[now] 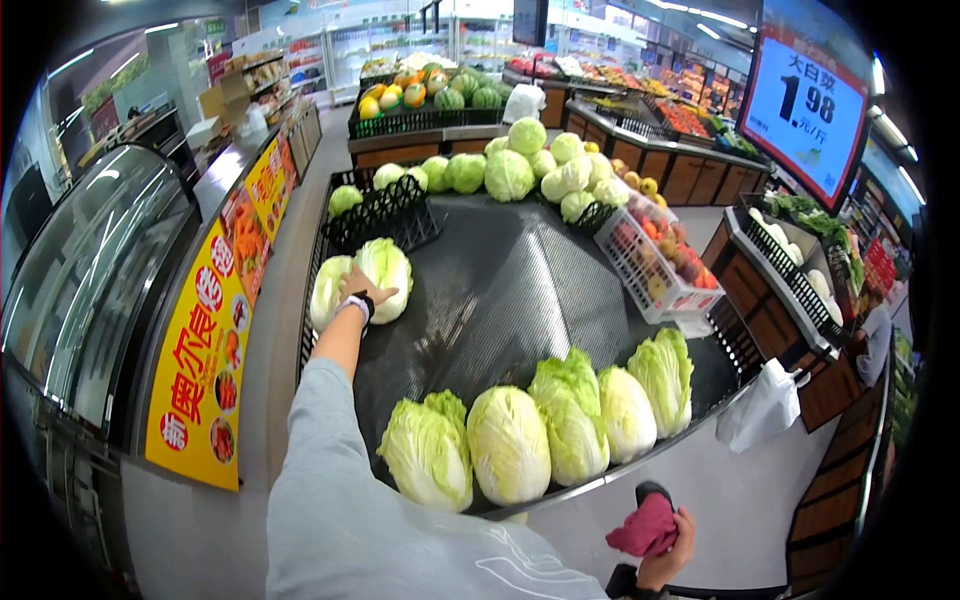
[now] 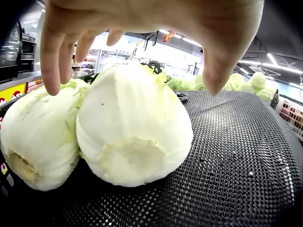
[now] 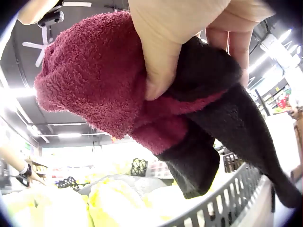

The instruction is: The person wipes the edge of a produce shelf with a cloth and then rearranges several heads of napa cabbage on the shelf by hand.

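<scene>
My left hand point(image 1: 362, 287) is over two napa cabbages lying side by side at the display's left edge. In the left wrist view its fingers and thumb spread above the right-hand napa cabbage point(image 2: 135, 127), fingers on one side, thumb on the other. The other napa cabbage point(image 2: 40, 137) lies close against it, cut base toward me. Low in the head view, my right hand point(image 1: 672, 555) holds a bunched, fuzzy cloth point(image 3: 94, 75), dark red with black parts. The right thumb presses into the cloth. Several napa cabbages point(image 1: 508, 445) line the display's near edge.
A black ridged display mat point(image 1: 490, 300) spreads between the cabbages. Black crates point(image 1: 375, 215) stand at its back left, round cabbages point(image 1: 510, 175) behind. A white basket of red fruit point(image 1: 660, 260) sits at the right. A white plastic bag point(image 1: 762, 405) hangs off the right corner.
</scene>
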A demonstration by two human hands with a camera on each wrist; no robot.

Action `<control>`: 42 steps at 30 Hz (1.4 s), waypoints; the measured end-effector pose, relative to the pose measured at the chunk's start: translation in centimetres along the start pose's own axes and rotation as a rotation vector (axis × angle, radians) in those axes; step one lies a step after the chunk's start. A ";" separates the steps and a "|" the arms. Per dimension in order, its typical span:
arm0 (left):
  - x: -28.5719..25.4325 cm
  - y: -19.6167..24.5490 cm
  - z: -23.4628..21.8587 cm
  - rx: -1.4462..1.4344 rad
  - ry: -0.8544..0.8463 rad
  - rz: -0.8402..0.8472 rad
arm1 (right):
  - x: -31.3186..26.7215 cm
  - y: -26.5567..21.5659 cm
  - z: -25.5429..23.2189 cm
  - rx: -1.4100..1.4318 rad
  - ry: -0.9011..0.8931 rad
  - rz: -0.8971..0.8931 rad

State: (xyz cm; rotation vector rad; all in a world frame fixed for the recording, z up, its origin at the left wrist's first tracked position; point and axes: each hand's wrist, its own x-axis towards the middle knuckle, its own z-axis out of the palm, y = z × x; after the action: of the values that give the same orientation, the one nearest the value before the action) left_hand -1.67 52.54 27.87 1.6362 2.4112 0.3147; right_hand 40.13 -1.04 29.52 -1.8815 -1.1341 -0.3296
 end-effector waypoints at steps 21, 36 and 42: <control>5.9 2.8 0.5 -0.048 -0.102 -0.242 | 1.5 -0.9 3.8 -0.113 -0.153 0.060; 0.5 1.6 1.8 -0.231 0.094 0.048 | 1.6 2.6 5.2 -0.021 -0.004 0.115; -1.8 -0.5 2.7 -0.530 0.352 0.164 | 1.6 3.1 2.9 -0.037 0.129 0.181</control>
State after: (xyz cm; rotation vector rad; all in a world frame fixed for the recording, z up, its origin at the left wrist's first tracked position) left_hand -0.67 50.84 25.29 1.6182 2.1357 1.2418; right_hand 42.96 1.62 27.11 -1.9498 -0.8700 -0.3659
